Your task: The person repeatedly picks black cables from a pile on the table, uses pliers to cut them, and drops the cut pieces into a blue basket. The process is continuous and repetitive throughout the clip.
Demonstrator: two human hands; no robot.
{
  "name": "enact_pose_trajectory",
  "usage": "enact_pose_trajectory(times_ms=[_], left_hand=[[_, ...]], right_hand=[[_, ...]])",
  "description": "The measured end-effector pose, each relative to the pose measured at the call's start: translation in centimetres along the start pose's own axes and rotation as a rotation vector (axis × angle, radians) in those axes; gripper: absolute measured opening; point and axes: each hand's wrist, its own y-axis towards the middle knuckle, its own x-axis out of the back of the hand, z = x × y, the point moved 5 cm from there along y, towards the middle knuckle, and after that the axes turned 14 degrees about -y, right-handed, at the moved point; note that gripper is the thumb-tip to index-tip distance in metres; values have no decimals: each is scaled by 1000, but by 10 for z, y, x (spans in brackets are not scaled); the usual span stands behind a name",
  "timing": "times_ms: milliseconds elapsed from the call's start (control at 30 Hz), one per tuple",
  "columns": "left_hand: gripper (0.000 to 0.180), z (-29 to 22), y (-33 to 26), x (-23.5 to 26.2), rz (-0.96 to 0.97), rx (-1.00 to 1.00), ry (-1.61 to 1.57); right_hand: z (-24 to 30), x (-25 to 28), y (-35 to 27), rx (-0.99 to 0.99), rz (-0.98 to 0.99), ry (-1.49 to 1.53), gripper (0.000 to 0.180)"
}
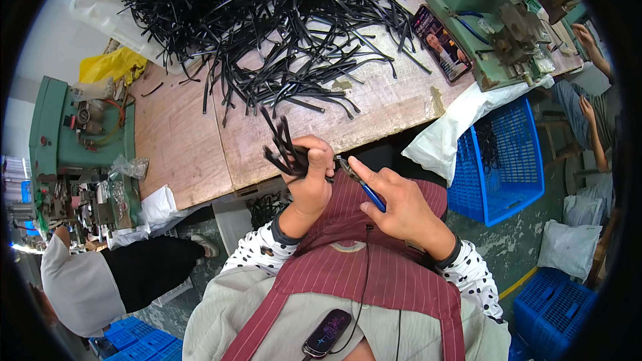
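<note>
Trimming in hand, by the look of it: left hand with its grip closed round a bundle of black strips, right hand clasping blue-handled cutters whose nose meets the bundle just beside the left thumb. Next, probably a squeeze of the handles with the strip end held steady. Beyond the grip, across the counter, the heaped pile of black strips.

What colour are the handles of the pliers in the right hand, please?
Blue, seen in the head view: pliers in the right hand.
</note>
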Motion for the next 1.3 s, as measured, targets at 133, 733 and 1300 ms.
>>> enact_pose_trajectory(times_ms=[133, 733, 1300], left_hand=[[31, 5, -1, 3, -125, 134, -22], [28, 3, 50, 74, -76, -160, 1073], [14, 27, 210, 70, 233, -299, 1988]], right_hand=[[-2, -5, -1, -14, -11, 56, 78], [-30, -30, -15, -70, -90, 72, 77], [-52, -39, -41, -35, -77, 115, 89]])
